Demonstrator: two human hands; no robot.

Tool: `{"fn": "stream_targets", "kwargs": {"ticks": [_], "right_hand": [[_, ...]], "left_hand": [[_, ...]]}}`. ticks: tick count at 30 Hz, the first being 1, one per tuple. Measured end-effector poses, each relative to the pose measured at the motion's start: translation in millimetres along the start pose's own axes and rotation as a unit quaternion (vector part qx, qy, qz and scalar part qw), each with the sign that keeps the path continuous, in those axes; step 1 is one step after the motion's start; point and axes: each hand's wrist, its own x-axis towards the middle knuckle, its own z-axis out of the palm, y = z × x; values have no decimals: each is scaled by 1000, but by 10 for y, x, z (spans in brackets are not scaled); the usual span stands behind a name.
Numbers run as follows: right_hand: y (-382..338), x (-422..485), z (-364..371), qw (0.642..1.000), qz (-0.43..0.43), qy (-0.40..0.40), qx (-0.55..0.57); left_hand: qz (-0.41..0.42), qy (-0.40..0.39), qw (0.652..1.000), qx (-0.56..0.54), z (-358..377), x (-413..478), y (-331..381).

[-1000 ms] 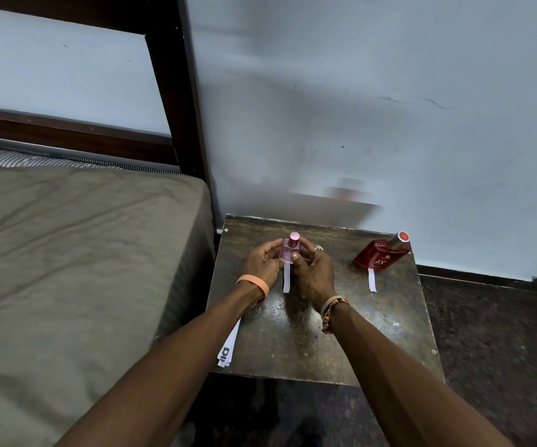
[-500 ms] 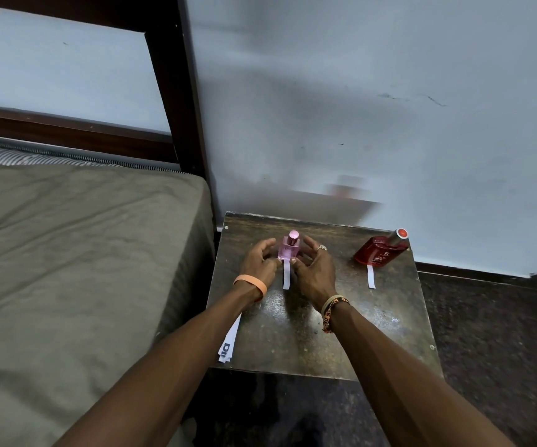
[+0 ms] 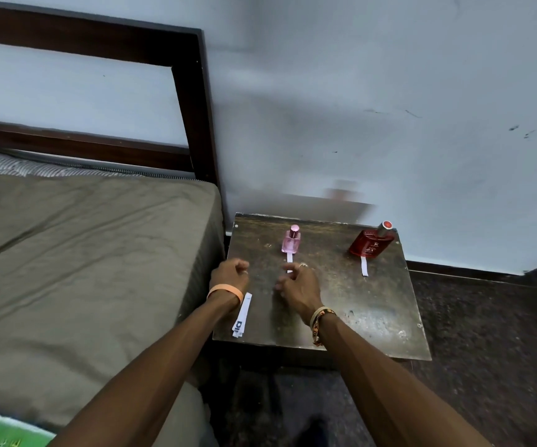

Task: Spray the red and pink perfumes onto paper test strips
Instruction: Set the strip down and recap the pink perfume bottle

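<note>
Pale blue wall [image 3: 389,91] at the back, a bed [image 3: 83,253] with an olive sheet on the left, and tucked into the corner a small dark desk [image 3: 341,311]. That's our stage.

Up at the far side stands the pink perfume [image 3: 290,239], upright, its base on the top end of a white paper strip [image 3: 289,259] that runs back toward the person. Well over to the right sits the red perfume [image 3: 372,243], and it too has a second strip [image 3: 364,266] poking out from under it. A little sheaf of spare strips [image 3: 242,315] lies along the desk's left edge.

And the hands? Both are off the bottles! The left hand [image 3: 230,274] hovers near the desk's left edge, fingers loosely curled, holding nothing. The right hand [image 3: 298,287] hangs just below the pink perfume's strip, fingers relaxed and also empty; whether a fingertip touches the paper, I can't tell.

So where are we? Each bottle is paired with its own strip and nobody is gripping anything, which reads to me like a finish, or very near it. Whether the paper is actually damp, though, can't be seen from here.
</note>
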Motion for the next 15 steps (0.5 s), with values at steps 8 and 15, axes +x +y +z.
{"fn": "stream_targets", "kwargs": {"ticks": [8,15], "right_hand": [[122,-373,478,991,78,-108,23],[137,-509,582,984,77,-138,85]], "left_hand": [[-59,-65,995,51,0,-435,-255],[-110,-48,993,-20,54,-426,-346]]}}
